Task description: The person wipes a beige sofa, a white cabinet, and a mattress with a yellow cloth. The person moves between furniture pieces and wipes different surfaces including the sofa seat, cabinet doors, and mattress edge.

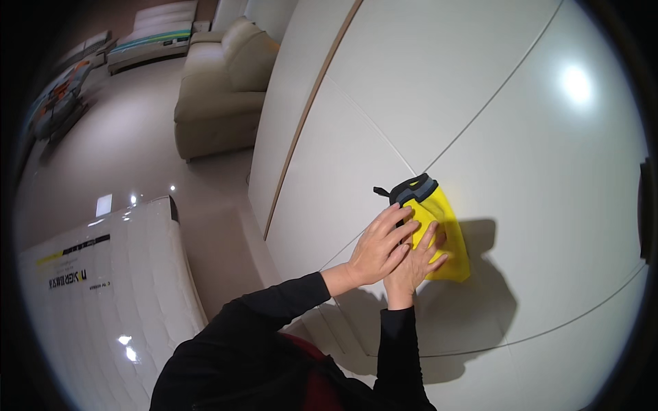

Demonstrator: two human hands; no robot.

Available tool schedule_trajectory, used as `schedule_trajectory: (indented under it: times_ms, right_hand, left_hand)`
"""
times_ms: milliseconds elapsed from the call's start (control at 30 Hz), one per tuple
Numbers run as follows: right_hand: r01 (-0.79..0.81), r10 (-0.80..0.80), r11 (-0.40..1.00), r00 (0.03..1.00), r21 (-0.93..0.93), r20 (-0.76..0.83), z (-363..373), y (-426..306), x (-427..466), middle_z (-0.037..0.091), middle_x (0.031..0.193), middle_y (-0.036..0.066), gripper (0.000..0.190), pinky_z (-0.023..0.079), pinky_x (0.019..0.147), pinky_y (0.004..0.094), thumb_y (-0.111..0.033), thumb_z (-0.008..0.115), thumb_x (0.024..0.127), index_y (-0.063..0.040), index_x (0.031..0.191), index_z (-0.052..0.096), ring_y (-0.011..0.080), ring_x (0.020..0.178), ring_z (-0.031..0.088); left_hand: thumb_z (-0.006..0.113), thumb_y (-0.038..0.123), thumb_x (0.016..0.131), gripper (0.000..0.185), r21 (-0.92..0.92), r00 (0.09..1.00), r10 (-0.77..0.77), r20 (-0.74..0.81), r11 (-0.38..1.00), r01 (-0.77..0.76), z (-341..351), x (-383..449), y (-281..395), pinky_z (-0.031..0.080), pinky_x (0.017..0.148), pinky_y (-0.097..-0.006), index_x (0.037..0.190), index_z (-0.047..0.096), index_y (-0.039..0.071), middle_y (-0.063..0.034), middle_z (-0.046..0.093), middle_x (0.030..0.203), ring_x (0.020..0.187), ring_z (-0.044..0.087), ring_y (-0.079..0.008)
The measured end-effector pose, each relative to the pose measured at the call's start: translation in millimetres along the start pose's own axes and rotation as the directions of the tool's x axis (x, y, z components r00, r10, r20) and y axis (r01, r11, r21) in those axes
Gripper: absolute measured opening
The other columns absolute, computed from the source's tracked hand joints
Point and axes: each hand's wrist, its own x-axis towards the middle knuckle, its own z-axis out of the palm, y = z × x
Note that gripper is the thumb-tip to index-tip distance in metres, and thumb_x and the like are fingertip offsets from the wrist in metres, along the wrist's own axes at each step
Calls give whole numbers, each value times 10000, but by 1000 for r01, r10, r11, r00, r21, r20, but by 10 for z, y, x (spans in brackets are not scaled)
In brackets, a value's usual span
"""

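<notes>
A yellow cloth [452,241] with a grey-and-black border and a small black loop at its top corner lies against a large white panel [493,169]. My left hand [378,246] rests along the cloth's left side, fingers extended over its edge. Beside and slightly below it, my right hand [416,259] presses flat on the cloth with fingers spread, holding it to the panel. The left hand's thumb side overlaps the right hand. Part of the cloth is hidden under both hands.
Thin seams cross the panel, and a brown strip [313,113] runs down its left part. A beige sofa [221,97] stands at upper left. At lower left is a plastic-wrapped mattress [149,287] bearing print. Beds [154,41] stand farther back on the glossy floor [128,128].
</notes>
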Motion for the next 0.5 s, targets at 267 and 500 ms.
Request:
schedule_trajectory:
  times_ms: [267,500]
  right_hand:
    - [91,-71,982,990,167,-123,413,-312,232,95,1589,80,563,-25,1113,570,-428,455,914,-234,1438,386,333,1457,51]
    - [106,-80,986,978,131,-191,333,-537,591,139,1583,70,521,17,1109,567,-358,471,925,-262,1431,395,317,1449,98]
  left_hand:
    - [501,210,919,440,53,984,-135,116,990,130,-223,-29,-238,335,1073,-453,1322,474,36,-173,398,1415,1323,359,-384]
    - [488,235,937,486,-2,985,-148,86,989,149,-362,80,-494,328,1079,-444,1381,422,48,-180,351,1450,1332,351,-368]
